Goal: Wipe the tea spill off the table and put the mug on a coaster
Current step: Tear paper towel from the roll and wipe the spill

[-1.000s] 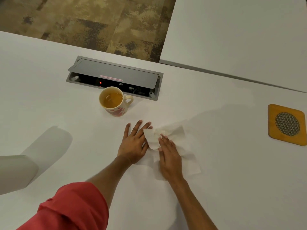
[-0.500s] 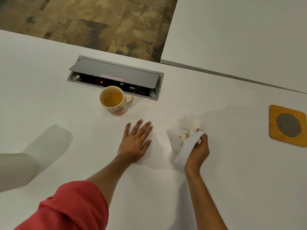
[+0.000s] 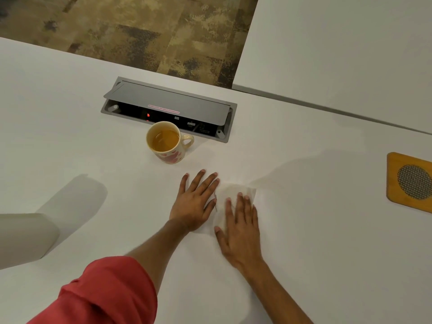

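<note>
A cream mug [image 3: 168,143] with pink hearts, holding tea, stands on the white table [image 3: 315,242] in front of the power box. My left hand [image 3: 195,202] lies flat on the table below the mug, fingers spread, holding nothing. Beside it my right hand [image 3: 240,228] presses flat on a crumpled white paper napkin [image 3: 230,192], which shows past the fingertips. The spill itself is hidden under the napkin. A wooden coaster [image 3: 409,181] with a round mesh centre lies at the right edge of the table, far from the mug.
A grey recessed power box [image 3: 168,108] with its lid raised sits behind the mug. A second white table [image 3: 350,54] adjoins at the back right. Patterned carpet [image 3: 140,31] lies beyond. A pale chair part [image 3: 23,237] juts in at the left.
My right hand had lifted the bunched napkin to the right; it has now come back left and pressed it flat on the table beside my left hand, which stayed put.
</note>
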